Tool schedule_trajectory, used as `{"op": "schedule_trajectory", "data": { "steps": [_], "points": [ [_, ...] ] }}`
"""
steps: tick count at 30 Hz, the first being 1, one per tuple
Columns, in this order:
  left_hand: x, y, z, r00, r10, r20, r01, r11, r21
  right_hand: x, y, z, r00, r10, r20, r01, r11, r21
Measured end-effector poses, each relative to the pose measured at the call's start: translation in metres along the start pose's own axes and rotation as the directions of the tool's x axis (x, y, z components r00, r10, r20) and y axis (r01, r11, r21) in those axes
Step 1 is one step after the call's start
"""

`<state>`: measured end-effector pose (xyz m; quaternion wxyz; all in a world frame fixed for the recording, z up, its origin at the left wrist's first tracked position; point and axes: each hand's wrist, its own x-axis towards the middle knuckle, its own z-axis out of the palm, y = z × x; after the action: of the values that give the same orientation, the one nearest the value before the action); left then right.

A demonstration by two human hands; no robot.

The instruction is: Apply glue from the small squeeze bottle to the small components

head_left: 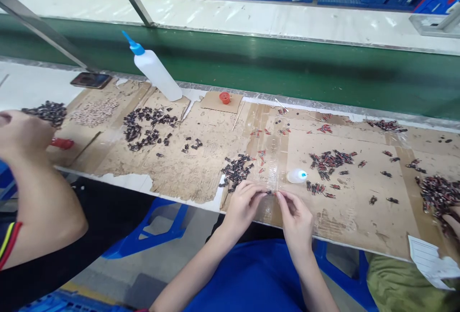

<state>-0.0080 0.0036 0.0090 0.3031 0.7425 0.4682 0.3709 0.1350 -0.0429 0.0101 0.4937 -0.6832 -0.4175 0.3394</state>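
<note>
Just above the bench's front edge, my left hand [245, 202] pinches a small black part [269, 191] between thumb and fingers. My right hand [296, 218] is closed at the fingertips on a tiny red piece [275, 193], right beside the black part; whether the two touch is too small to tell. By my left hand lies a pile of small black parts [237, 170]. Small red pieces [262, 157] are scattered beyond my hands. A little white bottle with a blue tip [296, 176] lies near my right hand, with black-and-red pieces [332, 159] heaped behind it.
Cardboard [194, 173] covers the bench. A large white squeeze bottle [158, 73], a red cup [224, 98] and a phone [91, 80] stand or lie farther back. A co-worker's arm [46, 192] is at left, another person's hand [453, 221] at right. A green belt [251, 63] runs behind.
</note>
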Motion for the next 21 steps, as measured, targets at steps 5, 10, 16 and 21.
{"op": "schedule_trajectory", "data": {
  "steps": [5, 10, 16, 21],
  "points": [
    [-0.001, 0.013, -0.008, 0.998, -0.051, 0.029, 0.054, 0.990, -0.129, -0.002, -0.006, -0.002, 0.998, -0.027, 0.052, 0.027, 1.000, 0.007],
    [-0.001, 0.016, -0.009, 0.999, 0.012, 0.037, -0.007, 0.990, -0.143, -0.003, -0.009, -0.004, 0.998, 0.020, 0.068, -0.022, 0.999, 0.033],
    [-0.002, 0.019, -0.010, 0.995, -0.078, 0.069, 0.091, 0.973, -0.210, -0.007, -0.009, -0.001, 0.997, 0.030, 0.075, -0.034, 0.998, 0.051],
    [-0.003, 0.023, -0.009, 0.980, -0.190, 0.062, 0.200, 0.929, -0.313, -0.011, -0.005, 0.002, 0.998, -0.054, 0.007, 0.054, 0.997, 0.051]
  ]
}}
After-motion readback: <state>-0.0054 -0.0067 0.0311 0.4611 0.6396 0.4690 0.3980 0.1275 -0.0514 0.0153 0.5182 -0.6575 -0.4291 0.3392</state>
